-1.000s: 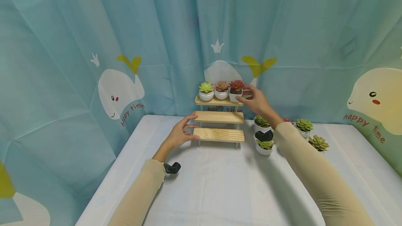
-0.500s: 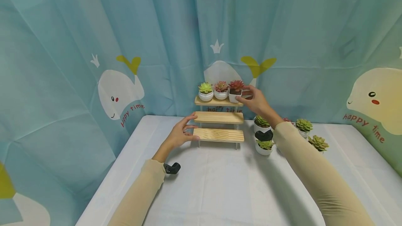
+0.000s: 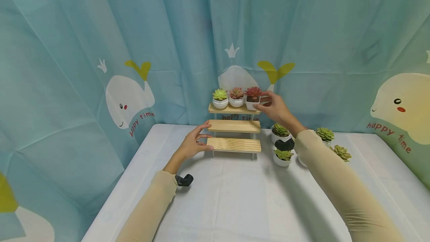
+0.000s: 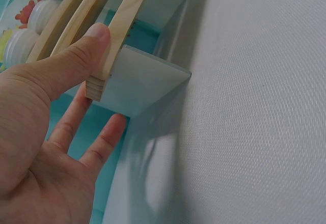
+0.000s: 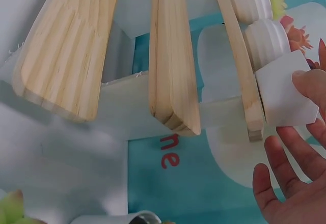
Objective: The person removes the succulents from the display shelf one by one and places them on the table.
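A three-tier wooden display shelf [image 3: 234,126] stands near the back of the table. My left hand [image 3: 192,143] holds its left end, and in the left wrist view the thumb [image 4: 97,33] lies on the lowest board. On the top board, my right hand [image 3: 276,109] pinches a square white pot [image 5: 288,89] with a red succulent [image 3: 253,92] at the right end. Left of it sit a pinkish succulent [image 3: 236,93] and a light green succulent [image 3: 220,94], both in round white pots. The right wrist view shows the square pot slightly tilted against the board.
Right of the shelf stand more potted succulents, among them a dark green one [image 3: 280,130], a lighter green one [image 3: 283,155] and another green one [image 3: 325,134]. My right forearm partly covers this group. A blue curtain [image 3: 188,47] hangs behind the white-covered table [image 3: 235,201].
My right hand and the square pot have shifted very slightly to the right on the top board, and the right sleeve covers more of the plants behind it. My left hand stays put.
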{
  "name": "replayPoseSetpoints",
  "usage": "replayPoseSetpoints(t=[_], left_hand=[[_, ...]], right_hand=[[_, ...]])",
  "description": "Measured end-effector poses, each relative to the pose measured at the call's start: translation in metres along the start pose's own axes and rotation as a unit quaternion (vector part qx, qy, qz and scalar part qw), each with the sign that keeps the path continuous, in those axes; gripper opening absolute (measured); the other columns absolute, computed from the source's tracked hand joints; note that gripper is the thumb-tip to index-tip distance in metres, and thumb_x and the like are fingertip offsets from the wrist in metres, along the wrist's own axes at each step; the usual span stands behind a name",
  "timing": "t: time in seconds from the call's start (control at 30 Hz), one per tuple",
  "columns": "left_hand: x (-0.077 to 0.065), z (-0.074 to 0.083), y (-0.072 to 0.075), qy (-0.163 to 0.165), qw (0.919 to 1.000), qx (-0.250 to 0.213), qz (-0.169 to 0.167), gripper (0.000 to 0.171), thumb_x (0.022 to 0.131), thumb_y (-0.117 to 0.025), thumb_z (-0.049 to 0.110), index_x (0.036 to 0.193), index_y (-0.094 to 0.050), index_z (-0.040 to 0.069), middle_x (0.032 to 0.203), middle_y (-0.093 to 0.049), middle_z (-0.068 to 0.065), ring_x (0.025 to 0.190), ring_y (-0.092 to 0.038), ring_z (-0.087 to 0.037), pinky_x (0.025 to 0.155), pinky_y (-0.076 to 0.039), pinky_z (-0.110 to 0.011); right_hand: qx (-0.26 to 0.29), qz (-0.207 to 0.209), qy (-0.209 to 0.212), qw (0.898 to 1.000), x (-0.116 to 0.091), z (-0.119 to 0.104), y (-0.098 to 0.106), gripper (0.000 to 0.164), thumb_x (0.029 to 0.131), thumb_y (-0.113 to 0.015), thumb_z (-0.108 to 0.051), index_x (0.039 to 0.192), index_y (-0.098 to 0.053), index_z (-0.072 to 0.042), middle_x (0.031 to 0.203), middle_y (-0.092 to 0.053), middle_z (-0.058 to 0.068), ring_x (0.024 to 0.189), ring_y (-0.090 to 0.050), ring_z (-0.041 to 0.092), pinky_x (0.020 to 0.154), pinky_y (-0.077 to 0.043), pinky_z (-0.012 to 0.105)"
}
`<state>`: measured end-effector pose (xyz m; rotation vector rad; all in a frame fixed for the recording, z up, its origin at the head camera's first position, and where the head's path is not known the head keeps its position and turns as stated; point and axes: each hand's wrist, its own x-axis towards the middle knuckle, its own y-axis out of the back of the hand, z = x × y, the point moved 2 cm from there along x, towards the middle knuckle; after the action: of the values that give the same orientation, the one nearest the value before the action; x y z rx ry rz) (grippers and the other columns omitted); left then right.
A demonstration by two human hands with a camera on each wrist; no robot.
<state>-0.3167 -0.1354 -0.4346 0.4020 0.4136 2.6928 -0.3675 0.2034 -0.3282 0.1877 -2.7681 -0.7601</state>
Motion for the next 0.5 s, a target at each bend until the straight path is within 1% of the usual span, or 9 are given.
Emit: replayPoseSetpoints(t=[0.2, 0.4, 0.5], left_hand=[[-0.001, 0.001, -0.001, 0.003, 1.0, -0.002, 0.0, 0.085, 0.082, -0.086, 0.0, 0.155, -0.044, 0.014, 0.17, -0.022, 0.005, 0.131, -0.057, -0.032, 0.089, -0.056, -0.046], [-0.002, 0.001, -0.001, 0.005, 1.0, -0.005, 0.0, 0.086, 0.082, -0.085, -0.001, 0.156, -0.043, 0.014, 0.17, -0.022, 0.005, 0.132, -0.056, -0.032, 0.09, -0.056, -0.045], [0.0, 0.001, -0.001, 0.005, 1.0, -0.005, 0.001, 0.086, 0.082, -0.085, 0.0, 0.156, -0.043, 0.014, 0.17, -0.022, 0.006, 0.133, -0.056, -0.032, 0.089, -0.056, -0.044]], right_hand=[[-0.005, -0.003, 0.008, 1.0, -0.006, -0.001, 0.007, 0.062, 0.098, -0.072, -0.026, 0.149, -0.046, -0.001, 0.141, -0.055, 0.024, 0.122, -0.059, 0.042, 0.097, -0.051, 0.054], [-0.008, -0.012, 0.012, 1.0, -0.017, -0.004, 0.015, 0.066, 0.098, -0.073, -0.03, 0.152, -0.044, -0.005, 0.143, -0.053, 0.021, 0.123, -0.058, 0.039, 0.099, -0.05, 0.054], [-0.019, -0.016, 0.017, 1.0, -0.025, -0.006, 0.019, 0.066, 0.098, -0.073, -0.032, 0.152, -0.044, -0.006, 0.144, -0.053, 0.019, 0.124, -0.057, 0.038, 0.099, -0.049, 0.054]])
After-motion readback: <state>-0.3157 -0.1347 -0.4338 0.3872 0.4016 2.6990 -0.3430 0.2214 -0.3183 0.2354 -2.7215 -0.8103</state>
